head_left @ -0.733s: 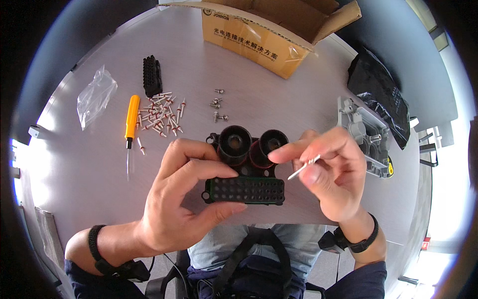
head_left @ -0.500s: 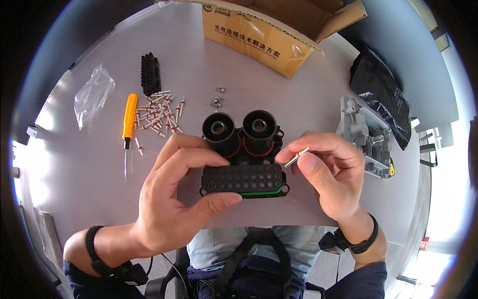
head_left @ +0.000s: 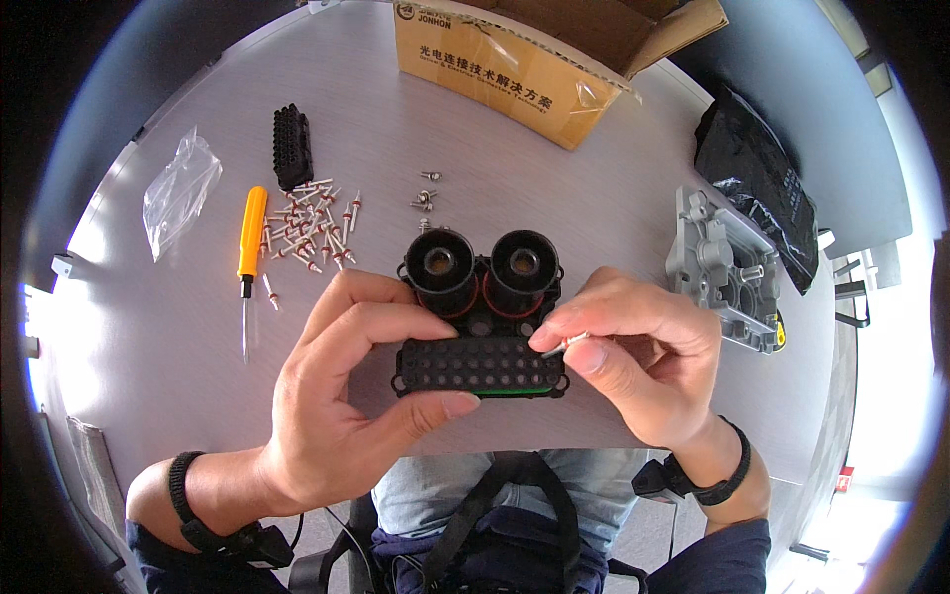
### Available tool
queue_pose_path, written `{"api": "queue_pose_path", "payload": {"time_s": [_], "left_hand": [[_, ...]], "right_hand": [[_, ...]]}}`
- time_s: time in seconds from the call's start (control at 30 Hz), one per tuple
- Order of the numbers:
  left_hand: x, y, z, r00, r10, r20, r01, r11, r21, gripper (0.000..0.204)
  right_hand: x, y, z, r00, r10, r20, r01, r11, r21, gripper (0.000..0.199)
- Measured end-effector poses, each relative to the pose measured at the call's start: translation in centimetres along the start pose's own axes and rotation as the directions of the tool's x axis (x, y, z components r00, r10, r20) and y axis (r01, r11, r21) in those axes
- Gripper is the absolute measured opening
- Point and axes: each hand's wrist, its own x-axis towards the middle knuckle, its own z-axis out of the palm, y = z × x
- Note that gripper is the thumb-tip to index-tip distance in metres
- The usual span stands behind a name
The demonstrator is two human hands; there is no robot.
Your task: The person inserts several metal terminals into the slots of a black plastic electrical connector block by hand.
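My left hand [head_left: 361,371] grips the left side of a black connector housing [head_left: 480,364], thumb along its near edge and fingers behind. The housing has rows of small round holes, a green strip along the near side and two large black round sockets at the back. Between thumb and fingertips my right hand [head_left: 643,356] pinches a contact pin [head_left: 569,343], silvery with a red band. Its tip points left, over the right end of the hole rows; whether it touches a hole I cannot tell.
Loose contact pins [head_left: 312,223] lie in a pile at the left, beside a yellow-handled screwdriver [head_left: 253,233] and a black perforated block [head_left: 293,147]. Small screws [head_left: 424,198] lie behind the housing. A cardboard box [head_left: 505,74], grey metal casing [head_left: 727,267], black bag [head_left: 757,183] and clear bag [head_left: 181,193] stand around.
My right hand has brought the pin left and down, over the housing's right end. The housing has tilted so its hole face shows more fully. My left hand keeps its grip.
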Motion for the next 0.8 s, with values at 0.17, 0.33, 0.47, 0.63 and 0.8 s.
{"api": "queue_pose_path", "payload": {"time_s": [0.17,0.33,0.47,0.63,0.8], "left_hand": [[0.06,-0.01,0.05,1.000,-0.005,-0.004,0.005,0.999,-0.032,0.043],[0.10,0.14,0.01,1.000,0.000,0.004,0.001,1.000,-0.015,0.043],[-0.03,0.12,0.09,1.000,-0.009,0.006,0.009,1.000,-0.022,0.043],[-0.02,0.14,0.11,1.000,-0.011,0.002,0.011,1.000,-0.021,0.043],[0.08,0.21,-0.01,1.000,-0.017,0.013,0.017,1.000,-0.015,0.043]], "right_hand": [[0.31,-0.14,0.05,0.996,-0.092,0.015,0.092,0.994,-0.062,0.012],[-0.15,-0.20,-0.06,0.997,-0.080,-0.012,0.080,0.995,-0.059,0.015],[-0.19,-0.24,0.03,0.999,-0.039,0.010,0.040,0.999,-0.035,0.015],[-0.16,0.02,-0.07,0.997,-0.072,0.033,0.074,0.996,-0.055,0.016],[-0.01,-0.01,-0.02,0.997,-0.068,0.037,0.071,0.992,-0.100,0.021]]}}
